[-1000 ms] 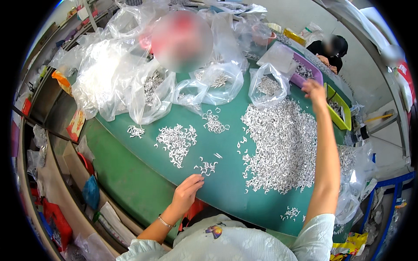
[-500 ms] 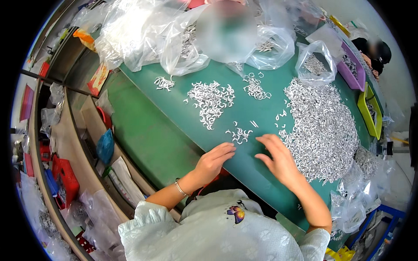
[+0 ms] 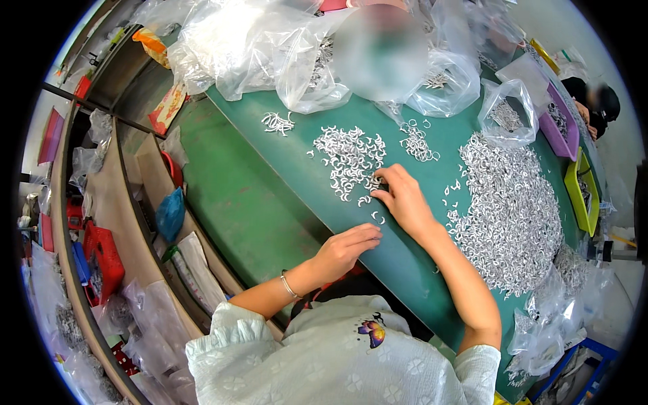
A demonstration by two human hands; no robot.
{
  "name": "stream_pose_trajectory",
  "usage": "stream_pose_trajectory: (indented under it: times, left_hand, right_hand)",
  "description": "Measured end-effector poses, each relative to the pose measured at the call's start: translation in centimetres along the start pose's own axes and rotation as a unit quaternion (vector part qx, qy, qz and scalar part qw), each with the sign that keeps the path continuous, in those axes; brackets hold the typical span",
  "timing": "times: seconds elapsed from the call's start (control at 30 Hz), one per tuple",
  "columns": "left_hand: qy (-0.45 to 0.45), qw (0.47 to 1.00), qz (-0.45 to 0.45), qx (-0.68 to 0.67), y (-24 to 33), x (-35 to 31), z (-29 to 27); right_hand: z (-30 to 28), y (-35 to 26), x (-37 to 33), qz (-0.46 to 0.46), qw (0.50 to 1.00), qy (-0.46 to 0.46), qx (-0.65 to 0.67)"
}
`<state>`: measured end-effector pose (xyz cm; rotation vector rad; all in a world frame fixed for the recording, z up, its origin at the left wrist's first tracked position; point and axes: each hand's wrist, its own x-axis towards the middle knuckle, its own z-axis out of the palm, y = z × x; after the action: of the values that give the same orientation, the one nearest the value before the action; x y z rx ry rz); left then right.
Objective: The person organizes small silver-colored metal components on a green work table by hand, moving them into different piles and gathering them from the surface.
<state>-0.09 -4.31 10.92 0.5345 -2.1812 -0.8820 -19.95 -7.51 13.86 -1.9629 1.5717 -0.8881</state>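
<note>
My right hand [image 3: 407,202] reaches over the green table, its fingers and thumb curled round some small curved metal pieces [image 3: 375,182] at the right edge of a loose pile. That pile [image 3: 347,158] is made of silvery, hook-like pieces lying flat. A couple of stray curved pieces [image 3: 379,219] rest between my two hands. Close to the table's near edge is my left hand [image 3: 347,251], fingers pressed together and bent; whatever they may hold is hidden. A much larger heap of the same kind of pieces [image 3: 509,216] spreads to the right of my right hand.
Smaller groups of metal pieces lie farther back [image 3: 418,142] and at the far left [image 3: 277,123]. Clear plastic bags [image 3: 314,74] line the back. A purple bin [image 3: 563,138] and a yellow-green bin [image 3: 584,196] stand right. Shelving [image 3: 111,196] runs along the left.
My right hand has moved left and away from me to the middle pile. Most of the small cluster in front of my hands is gone from its spot. My left hand keeps near the edge.
</note>
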Motion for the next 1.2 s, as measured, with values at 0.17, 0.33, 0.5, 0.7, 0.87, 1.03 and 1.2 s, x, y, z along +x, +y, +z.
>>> stream_pose_trajectory:
  times: [0.17,0.33,0.5,0.7,0.87,1.03,1.2]
  left_hand:
    - [0.008,1.000,-0.012,-0.003,0.0,-0.6,0.4]
    - [0.002,1.000,-0.008,0.013,0.0,-0.4,0.3]
    - [0.001,1.000,-0.007,0.021,0.1,-0.4,0.2]
    - [0.009,1.000,0.002,0.019,0.0,-0.3,0.2]
    - [0.015,1.000,-0.004,0.021,-0.1,-0.7,0.5]
    - [0.014,1.000,0.002,0.017,-0.3,-0.6,0.6]
    - [0.011,1.000,-0.007,0.018,-0.5,-0.9,0.6]
  right_hand:
    - [-2.2,-1.9,-3.1,0.062,0.993,-0.099,0.018]
    - [-2.4,-1.6,-2.0,0.078,0.987,-0.142,0.021]
    - [-1.9,-1.1,-0.5,0.042,0.991,-0.125,0.034]
    - [0.5,-0.4,0.0,-0.005,0.999,0.000,0.040]
    - [-1.3,-1.7,-1.5,0.048,0.997,-0.059,0.029]
    - [1.0,-0.8,-0.7,0.006,1.000,0.011,-0.012]
    - [-0.5,-1.0,-1.4,0.053,0.998,0.041,0.014]
